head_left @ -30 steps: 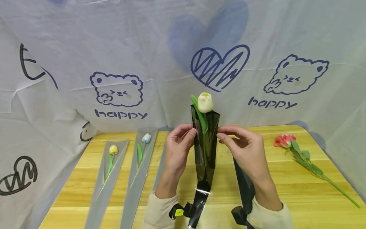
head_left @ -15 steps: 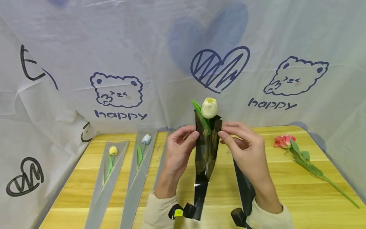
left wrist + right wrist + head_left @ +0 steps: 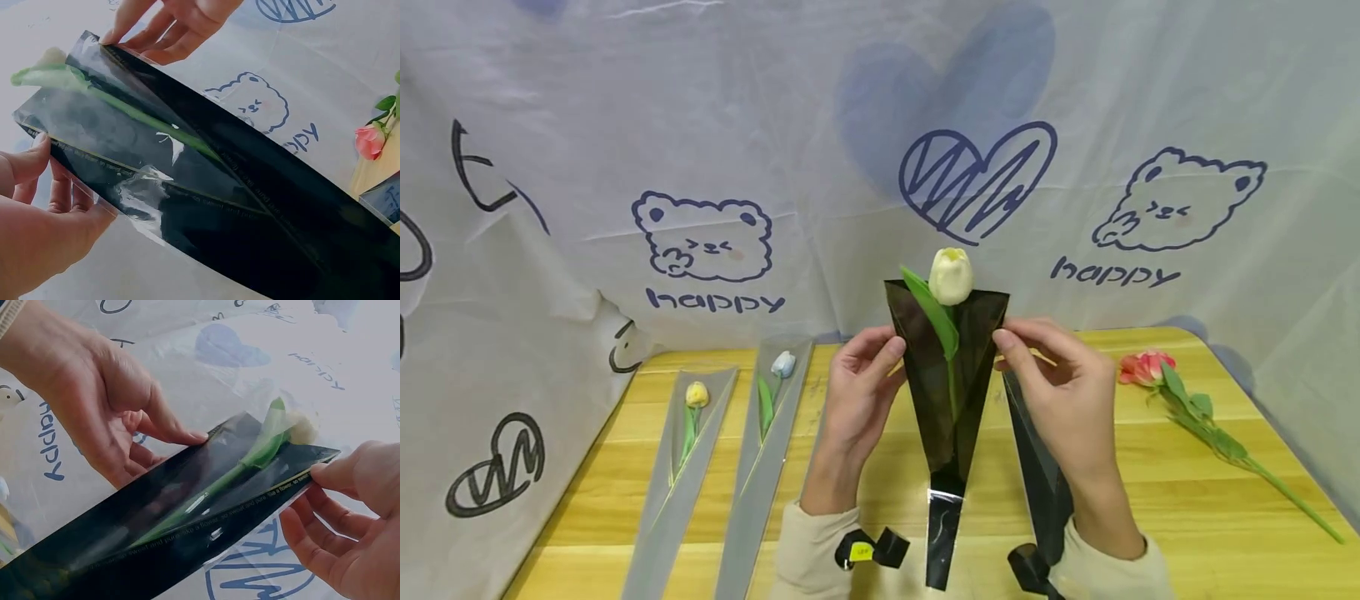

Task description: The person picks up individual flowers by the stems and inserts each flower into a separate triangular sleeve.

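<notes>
A white tulip with a green leaf and stem stands in a black flower sleeve with a clear front. Its bloom rises above the sleeve's top edge. My left hand pinches the sleeve's upper left edge between thumb and fingers. On the opposite edge, my right hand pinches in the same way. In the left wrist view, gold lettering runs along the sleeve's folded borders, and the tulip stem shows through the clear film. The right wrist view shows both thumbs on the edges, near the sleeve's mouth.
On the wooden table, a yellow tulip and a pale blue tulip lie in grey sleeves at left. Another black sleeve lies partly under my right forearm. A pink flower lies at right. A printed cloth hangs behind.
My hands have moved apart, the right one going rightward. The sleeve's mouth has spread from narrow to a wide, flat fan, and the sleeve now hangs straighter.
</notes>
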Available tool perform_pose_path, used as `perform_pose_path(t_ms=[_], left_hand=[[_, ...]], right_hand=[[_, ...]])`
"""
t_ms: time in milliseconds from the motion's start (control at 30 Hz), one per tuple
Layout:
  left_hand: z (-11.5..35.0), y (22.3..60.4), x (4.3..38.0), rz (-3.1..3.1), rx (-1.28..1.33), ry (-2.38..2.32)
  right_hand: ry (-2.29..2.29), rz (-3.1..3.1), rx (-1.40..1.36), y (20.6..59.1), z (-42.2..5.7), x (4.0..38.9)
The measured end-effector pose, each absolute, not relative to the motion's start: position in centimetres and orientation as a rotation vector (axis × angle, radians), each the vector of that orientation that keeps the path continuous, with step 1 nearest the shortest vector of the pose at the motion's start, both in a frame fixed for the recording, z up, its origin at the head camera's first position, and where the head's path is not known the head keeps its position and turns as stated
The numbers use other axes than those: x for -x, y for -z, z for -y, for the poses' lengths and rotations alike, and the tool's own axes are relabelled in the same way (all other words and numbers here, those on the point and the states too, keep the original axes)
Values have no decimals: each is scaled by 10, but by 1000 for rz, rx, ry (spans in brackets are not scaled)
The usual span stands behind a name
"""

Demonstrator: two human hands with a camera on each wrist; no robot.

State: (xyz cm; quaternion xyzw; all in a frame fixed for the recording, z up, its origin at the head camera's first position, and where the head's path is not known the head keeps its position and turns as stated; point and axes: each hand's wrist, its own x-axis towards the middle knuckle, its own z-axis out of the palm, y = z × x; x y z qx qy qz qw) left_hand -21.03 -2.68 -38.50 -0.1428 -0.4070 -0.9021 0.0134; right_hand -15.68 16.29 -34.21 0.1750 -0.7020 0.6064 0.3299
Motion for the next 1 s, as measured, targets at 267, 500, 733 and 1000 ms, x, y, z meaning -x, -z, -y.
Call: perform_pose_path(t_ms=[267, 500, 733, 1000], left_hand=[[22, 389, 207, 1268, 548, 2803], [24, 390, 206, 1169, 619, 2804], [36, 381, 206, 1223, 591, 2755], [39, 363, 202, 1624, 507, 2446]], right_hand=[[-1579, 1881, -520, 344, -160, 155], [-1615, 1919, -565, 349, -162, 155], [-1617, 1984, -421, 351, -162, 160], [-1452, 2002, -471, 341, -159, 161]])
